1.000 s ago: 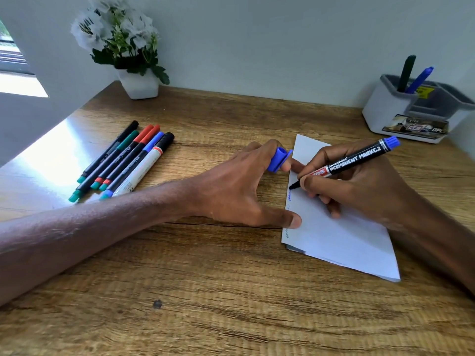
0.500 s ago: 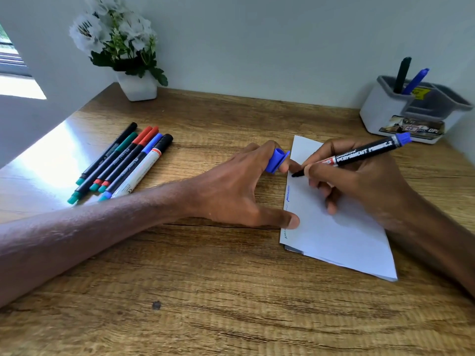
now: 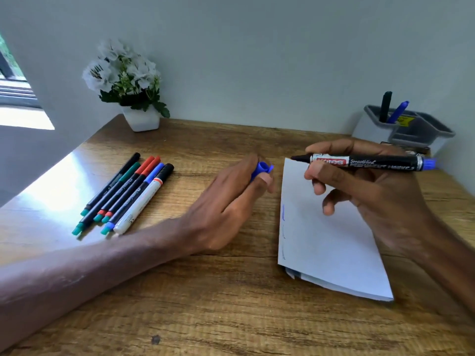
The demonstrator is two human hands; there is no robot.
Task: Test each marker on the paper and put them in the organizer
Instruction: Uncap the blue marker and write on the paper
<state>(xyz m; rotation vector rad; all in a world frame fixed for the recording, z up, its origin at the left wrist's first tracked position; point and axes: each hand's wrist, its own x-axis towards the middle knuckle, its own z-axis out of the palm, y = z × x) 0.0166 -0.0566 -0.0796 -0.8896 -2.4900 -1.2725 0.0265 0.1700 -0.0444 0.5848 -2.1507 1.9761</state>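
Observation:
My right hand (image 3: 370, 191) grips an uncapped black permanent marker (image 3: 367, 162) with a blue end, held level above the top edge of the white paper (image 3: 326, 242), tip pointing left. My left hand (image 3: 226, 204) is lifted off the desk left of the paper and pinches the marker's blue cap (image 3: 262, 168) in its fingertips. A short blue stroke (image 3: 283, 213) shows near the paper's left edge. Several capped markers (image 3: 123, 194) lie side by side at the left. The grey organizer (image 3: 421, 132) stands at the back right and holds two markers.
A white pot of white flowers (image 3: 136, 98) stands at the back left against the wall. The wooden desk (image 3: 205, 317) ends at a left edge beside a bright window. A dark spot (image 3: 155, 339) marks the desk near the front.
My right hand lifted the marker off the paper and turned it level. My left hand left the paper's edge and rose with the cap, moving left.

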